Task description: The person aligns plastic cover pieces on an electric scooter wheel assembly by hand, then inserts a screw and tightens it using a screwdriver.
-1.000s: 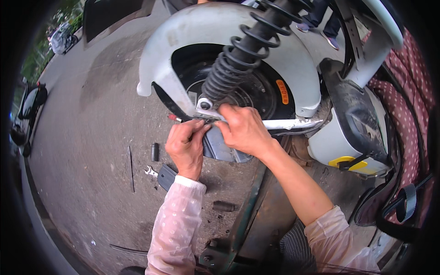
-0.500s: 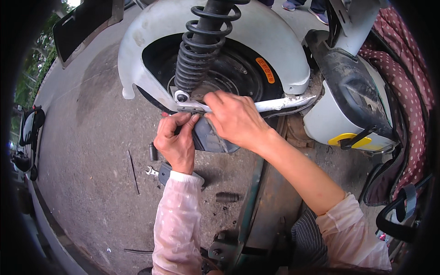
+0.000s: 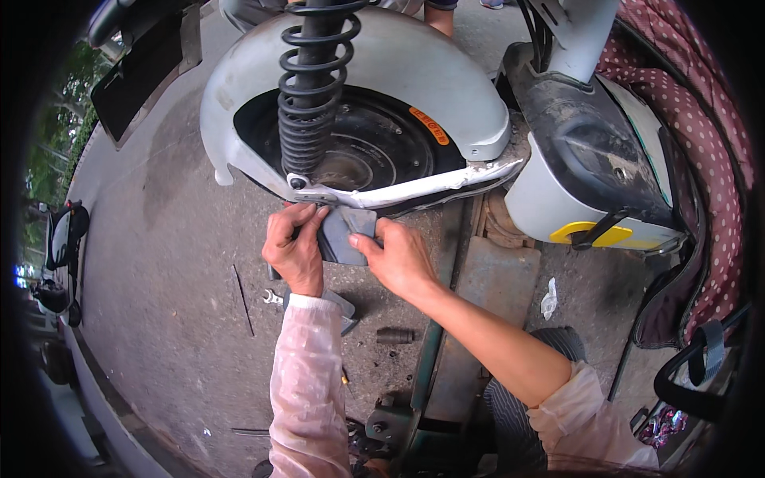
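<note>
A dark grey plastic flap (image 3: 341,240) hangs under the white swing arm (image 3: 414,188) of a scooter's wheel. My right hand (image 3: 402,259) pinches its right edge, thumb lying on the front face. At the flap's upper left, my left hand (image 3: 293,248) has thumb and fingers pressed together just below a small metal bracket (image 3: 317,198); what they hold is hidden. Above the bracket, a black coil-spring shock absorber (image 3: 309,111) meets the arm at a bolt (image 3: 298,183). Behind stands the wheel (image 3: 374,147), under a pale grey fender (image 3: 398,60).
On the ground lie a wrench (image 3: 273,297), a dark socket (image 3: 394,335) and a thin rod (image 3: 242,300). A metal beam (image 3: 486,295) runs beside my right forearm. A grey-and-black scooter body part (image 3: 574,175) stands right, next to dotted red fabric (image 3: 721,239). Another person's hand (image 3: 439,20) shows behind the fender.
My right hand has come down from the white swing arm and now grips the flap's edge. My left hand stays pinched by the bracket. The whole view has shifted slightly.
</note>
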`<state>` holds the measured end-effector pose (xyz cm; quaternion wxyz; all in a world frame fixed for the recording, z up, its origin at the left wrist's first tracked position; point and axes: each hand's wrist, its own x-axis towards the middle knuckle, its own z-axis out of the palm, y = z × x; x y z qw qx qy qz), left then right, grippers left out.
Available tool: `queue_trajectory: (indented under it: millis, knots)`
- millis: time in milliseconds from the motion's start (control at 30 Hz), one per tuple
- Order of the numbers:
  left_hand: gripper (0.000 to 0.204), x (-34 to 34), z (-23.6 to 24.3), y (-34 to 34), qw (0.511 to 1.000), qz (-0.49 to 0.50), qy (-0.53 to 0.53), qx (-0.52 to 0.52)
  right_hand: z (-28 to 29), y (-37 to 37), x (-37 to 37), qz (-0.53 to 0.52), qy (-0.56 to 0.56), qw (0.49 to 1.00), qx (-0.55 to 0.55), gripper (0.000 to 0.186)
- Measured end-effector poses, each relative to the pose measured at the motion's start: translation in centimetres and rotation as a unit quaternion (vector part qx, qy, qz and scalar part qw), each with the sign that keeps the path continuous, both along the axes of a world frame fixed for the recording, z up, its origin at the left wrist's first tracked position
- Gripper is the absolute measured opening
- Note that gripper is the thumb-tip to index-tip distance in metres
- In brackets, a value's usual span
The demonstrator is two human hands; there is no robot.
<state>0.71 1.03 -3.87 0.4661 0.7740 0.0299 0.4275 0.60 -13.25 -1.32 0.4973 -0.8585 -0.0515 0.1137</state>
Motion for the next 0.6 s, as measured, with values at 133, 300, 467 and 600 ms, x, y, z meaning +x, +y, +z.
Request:
queue_trajectory:
  millis: [133, 300, 467, 600]
  knots:
    - [0.020, 0.0, 0.0, 0.3, 0.999, -0.024, -0.003, -0.040, -0.7, 0.1, -0.4, -0.016, -0.027, 0.997, 0.065, 0.031]
    - [0.019, -0.2, 0.6, 0.1, 0.999, -0.022, 0.006, -0.041, -1.3, 0.1, -0.4, -0.035, -0.092, 0.992, 0.073, 0.034]
    - [0.019, -0.5, 1.0, -0.3, 0.997, 0.046, 0.031, 0.055, -1.1, -0.1, -0.2, -0.033, -0.109, 0.991, 0.072, 0.033]
    - [0.018, -0.4, 2.1, -1.4, 0.987, 0.077, 0.044, 0.134, -0.8, -0.5, 0.0, -0.035, 0.022, 0.986, 0.161, 0.031]
